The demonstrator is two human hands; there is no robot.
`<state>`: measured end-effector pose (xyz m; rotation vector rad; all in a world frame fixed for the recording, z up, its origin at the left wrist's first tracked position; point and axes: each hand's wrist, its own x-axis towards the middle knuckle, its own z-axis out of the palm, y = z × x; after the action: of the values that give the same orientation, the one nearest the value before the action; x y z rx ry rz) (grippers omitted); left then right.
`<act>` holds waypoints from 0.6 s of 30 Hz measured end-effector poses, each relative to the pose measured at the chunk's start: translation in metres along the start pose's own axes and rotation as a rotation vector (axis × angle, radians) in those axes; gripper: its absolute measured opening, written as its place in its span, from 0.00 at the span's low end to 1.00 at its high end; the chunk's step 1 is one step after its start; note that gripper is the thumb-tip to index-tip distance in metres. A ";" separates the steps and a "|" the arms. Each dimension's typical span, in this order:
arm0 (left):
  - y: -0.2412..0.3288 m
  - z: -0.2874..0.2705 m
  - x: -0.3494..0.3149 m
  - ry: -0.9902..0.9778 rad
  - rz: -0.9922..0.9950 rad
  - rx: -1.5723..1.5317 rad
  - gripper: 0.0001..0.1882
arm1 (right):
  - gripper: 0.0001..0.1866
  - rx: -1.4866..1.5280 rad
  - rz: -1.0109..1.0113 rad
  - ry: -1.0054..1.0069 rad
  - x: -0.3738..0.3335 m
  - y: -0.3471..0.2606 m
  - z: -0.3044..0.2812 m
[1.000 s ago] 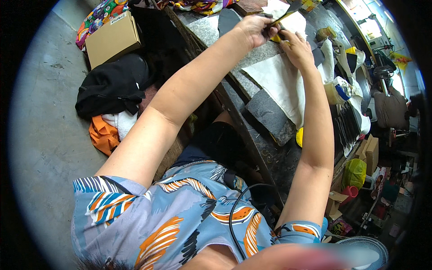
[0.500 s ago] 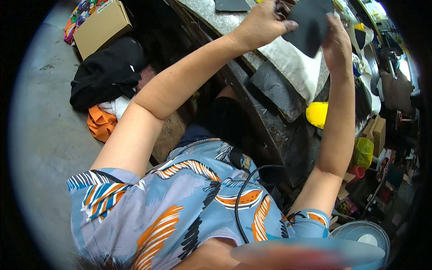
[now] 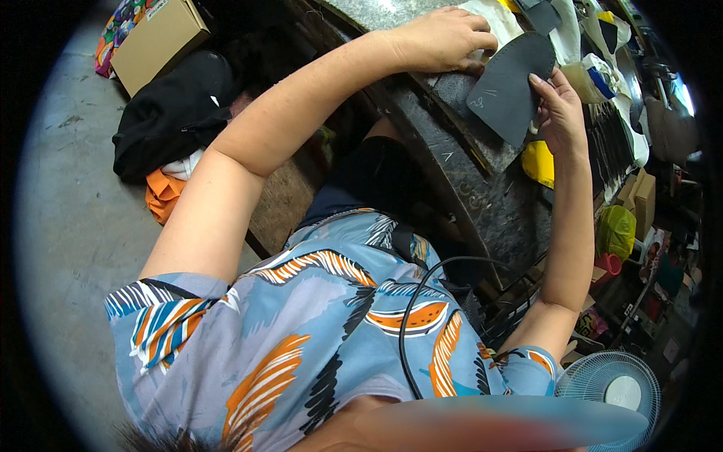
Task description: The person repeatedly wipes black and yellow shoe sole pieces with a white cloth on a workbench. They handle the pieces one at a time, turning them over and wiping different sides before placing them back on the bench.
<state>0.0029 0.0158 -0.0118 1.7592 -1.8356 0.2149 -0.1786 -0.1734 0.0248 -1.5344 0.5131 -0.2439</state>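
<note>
My right hand (image 3: 561, 113) pinches the right edge of a flat black piece with curved edges (image 3: 512, 90). It is held up tilted over the workbench, with a row of small holes along one rim and pale marks on its face. Left of the piece, my left hand (image 3: 448, 41) is low over the bench with fingers curled down. Its fingertips are partly hidden, and whatever they grip cannot be made out. A dark slab (image 3: 456, 98) lies on the bench below the left hand. White cloth (image 3: 497, 22) is behind the black piece.
A yellow object (image 3: 538, 163) sits beside my right forearm. The dark bench edge (image 3: 452, 188) runs diagonally before me. Black garments (image 3: 169, 113) and a cardboard box (image 3: 160, 45) are at left; a fan (image 3: 610, 392) stands at lower right.
My left hand has come off the black piece and moved down toward the bench. My right hand has brought the piece lower and turned its marked face into view.
</note>
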 end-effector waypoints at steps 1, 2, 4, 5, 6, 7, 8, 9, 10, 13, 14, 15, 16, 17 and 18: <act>-0.003 -0.006 0.000 -0.155 -0.029 -0.147 0.18 | 0.17 0.005 0.014 -0.009 -0.001 0.001 0.003; -0.003 -0.011 -0.005 -0.147 -0.015 -0.119 0.19 | 0.17 0.006 0.024 0.001 -0.001 -0.001 0.004; -0.002 -0.019 -0.013 -0.132 0.013 -0.066 0.22 | 0.17 0.010 -0.027 0.009 0.002 -0.005 0.007; -0.004 -0.024 -0.014 -0.212 -0.018 -0.131 0.26 | 0.17 0.012 -0.041 0.011 0.004 -0.008 0.008; -0.004 -0.026 -0.015 -0.241 -0.007 -0.102 0.26 | 0.17 0.013 -0.054 0.013 0.005 -0.008 0.009; -0.004 -0.028 -0.016 -0.268 0.004 -0.072 0.26 | 0.18 -0.064 -0.050 0.065 0.007 -0.009 0.011; -0.004 -0.029 -0.017 -0.295 0.016 -0.041 0.27 | 0.18 -0.021 -0.065 -0.008 0.008 -0.007 0.014; -0.005 -0.030 -0.017 -0.289 0.017 -0.057 0.27 | 0.18 0.002 -0.072 -0.014 0.009 -0.004 0.017; -0.005 -0.030 -0.018 -0.283 0.018 -0.074 0.27 | 0.18 0.026 -0.077 -0.045 0.009 -0.001 0.020; -0.007 -0.029 -0.019 -0.309 -0.027 -0.046 0.29 | 0.17 0.051 -0.069 -0.033 0.011 0.007 0.023; -0.007 -0.028 -0.019 -0.325 -0.051 -0.023 0.30 | 0.17 0.065 -0.069 -0.022 0.010 0.008 0.023; -0.007 -0.028 -0.019 -0.306 -0.040 -0.061 0.31 | 0.16 0.070 -0.076 -0.025 0.011 0.010 0.022; -0.008 -0.027 -0.019 -0.286 -0.026 -0.097 0.31 | 0.16 0.053 -0.086 -0.029 0.011 0.011 0.022; -0.008 -0.027 -0.019 -0.265 -0.010 -0.130 0.32 | 0.16 0.036 -0.099 -0.032 0.012 0.011 0.021; -0.008 -0.027 -0.019 -0.284 -0.026 -0.127 0.33 | 0.16 0.008 -0.112 -0.022 0.012 0.012 0.021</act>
<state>0.0178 0.0449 -0.0013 1.7961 -1.9711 -0.1677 -0.1605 -0.1603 0.0103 -1.5583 0.4086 -0.3145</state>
